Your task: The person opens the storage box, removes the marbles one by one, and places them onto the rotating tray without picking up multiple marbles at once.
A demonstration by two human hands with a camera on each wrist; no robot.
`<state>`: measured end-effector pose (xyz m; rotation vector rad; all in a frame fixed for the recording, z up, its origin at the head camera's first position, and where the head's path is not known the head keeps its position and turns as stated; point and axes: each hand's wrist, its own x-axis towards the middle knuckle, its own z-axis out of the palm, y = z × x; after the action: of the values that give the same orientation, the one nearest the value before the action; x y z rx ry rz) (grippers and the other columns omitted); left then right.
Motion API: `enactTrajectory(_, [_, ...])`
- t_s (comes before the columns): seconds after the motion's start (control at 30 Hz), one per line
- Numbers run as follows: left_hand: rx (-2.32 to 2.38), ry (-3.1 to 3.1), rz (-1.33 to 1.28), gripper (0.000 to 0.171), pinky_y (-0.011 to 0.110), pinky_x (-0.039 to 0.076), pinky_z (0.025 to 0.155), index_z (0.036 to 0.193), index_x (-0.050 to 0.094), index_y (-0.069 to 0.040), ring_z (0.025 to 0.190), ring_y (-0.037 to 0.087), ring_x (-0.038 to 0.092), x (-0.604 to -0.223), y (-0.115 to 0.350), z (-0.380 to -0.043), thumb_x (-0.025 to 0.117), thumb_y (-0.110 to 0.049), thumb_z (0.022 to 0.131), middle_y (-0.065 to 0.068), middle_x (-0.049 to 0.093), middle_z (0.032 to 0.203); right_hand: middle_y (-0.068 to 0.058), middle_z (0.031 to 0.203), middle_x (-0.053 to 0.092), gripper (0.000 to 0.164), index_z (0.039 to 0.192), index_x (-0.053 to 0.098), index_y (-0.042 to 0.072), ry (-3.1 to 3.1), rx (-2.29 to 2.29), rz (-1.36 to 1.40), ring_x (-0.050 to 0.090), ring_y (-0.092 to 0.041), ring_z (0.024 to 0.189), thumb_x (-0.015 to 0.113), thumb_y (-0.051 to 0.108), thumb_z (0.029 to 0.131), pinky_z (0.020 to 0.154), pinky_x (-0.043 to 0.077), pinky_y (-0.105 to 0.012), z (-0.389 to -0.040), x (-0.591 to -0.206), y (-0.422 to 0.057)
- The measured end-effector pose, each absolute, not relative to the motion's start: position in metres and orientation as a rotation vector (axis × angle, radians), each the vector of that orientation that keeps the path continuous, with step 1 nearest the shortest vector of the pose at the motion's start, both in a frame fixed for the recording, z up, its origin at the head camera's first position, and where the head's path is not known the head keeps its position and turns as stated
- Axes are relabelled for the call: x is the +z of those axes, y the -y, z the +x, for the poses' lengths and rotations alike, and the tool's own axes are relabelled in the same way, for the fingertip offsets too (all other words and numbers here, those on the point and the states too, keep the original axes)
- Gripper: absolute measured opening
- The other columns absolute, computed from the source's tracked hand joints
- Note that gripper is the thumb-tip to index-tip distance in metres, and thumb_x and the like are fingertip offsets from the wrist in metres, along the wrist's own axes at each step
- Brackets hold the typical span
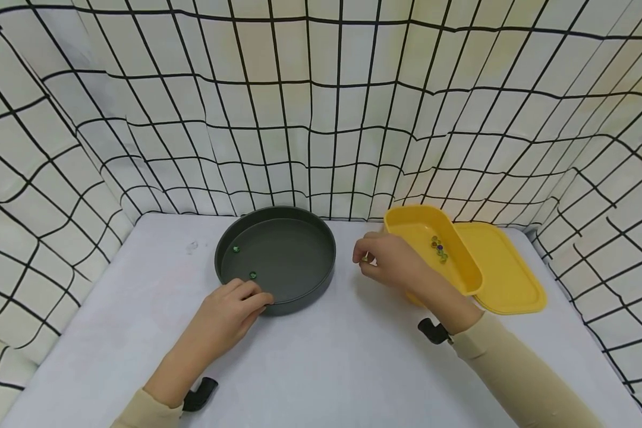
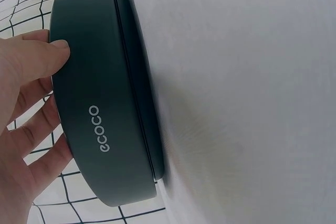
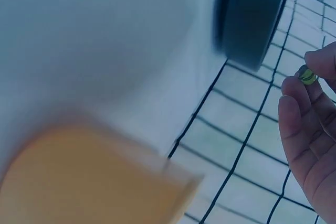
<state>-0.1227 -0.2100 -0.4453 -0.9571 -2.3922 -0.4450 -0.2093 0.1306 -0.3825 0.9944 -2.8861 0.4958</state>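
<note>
A round dark green tray (image 1: 294, 255) with low walls lies on the table, and two green marbles (image 1: 252, 275) sit inside toward its left. My left hand (image 1: 227, 315) grips its near rim; in the left wrist view the thumb presses the outer wall of the tray (image 2: 86, 77) and the fingers lie over the rim. Between the tray and a yellow container (image 1: 413, 224), my right hand (image 1: 393, 258) is raised. It pinches a yellow-green marble (image 3: 307, 76) between thumb and fingertips. Several marbles (image 1: 440, 249) lie on the container's floor, partly beside my forearm.
A yellow lid (image 1: 513, 276) lies flat at the right, against the container's side. White cloth covers the table (image 1: 321, 368). A white sheet with a black grid (image 1: 323, 107) hangs behind and along both sides.
</note>
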Motion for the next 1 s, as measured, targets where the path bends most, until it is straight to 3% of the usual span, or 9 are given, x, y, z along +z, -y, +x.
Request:
enactTrajectory(0.27, [-0.456,2.413,-0.965,0.032,0.030,0.053,0.068,0.100,0.072,-0.022,0.083,0.013,0.056,-0.446,0.210,-0.124,0.083,-0.002,0.077,-0.008,0.064,0.091,0.010,0.089,0.066,0.013,0.088,0.068,0.018,2.741,0.685,1.023,0.064,-0.011,0.083,0.069,0.005,0.085,0.072,0.053,-0.020,-0.205,-0.391,-0.106])
enactTrajectory(0.77, [-0.436,2.393,-0.952,0.033,0.030,0.053,0.068,0.099,0.073,-0.023,0.082,0.013,0.056,-0.446,0.210,-0.124,0.084,-0.003,0.075,-0.009,0.064,0.091,0.006,0.090,0.065,0.012,0.090,0.070,0.012,2.657,1.083,1.008,0.061,-0.012,0.080,0.069,0.001,0.085,0.071,0.056,-0.027,-0.200,-0.406,-0.066])
enactTrajectory(1.0, [-0.428,2.392,-0.945,0.032,0.030,0.053,0.068,0.099,0.073,-0.023,0.082,0.012,0.056,-0.446,0.210,-0.124,0.085,-0.004,0.076,-0.009,0.063,0.090,0.008,0.090,0.065,0.013,0.089,0.069,0.014,2.676,0.982,1.021,0.062,-0.008,0.080,0.069,0.002,0.084,0.072,0.053,-0.020,-0.200,-0.413,-0.049])
